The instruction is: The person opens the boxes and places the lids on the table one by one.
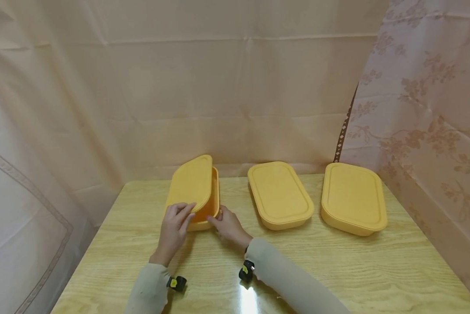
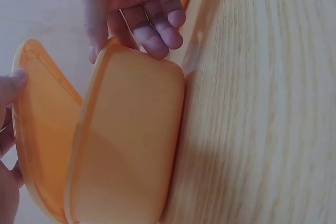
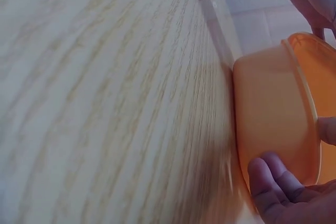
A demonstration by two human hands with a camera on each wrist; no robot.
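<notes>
Left hand pinches the tilted lid, right hand grips the box.
Thumb and fingers close narrowly on near corners — the box sits left, near the back edge of the table, open room between it and the middle container.

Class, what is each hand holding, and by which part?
The left hand pinches the tilted yellow lid by its near edge; the right hand grips the open container at its near right corner.
</notes>
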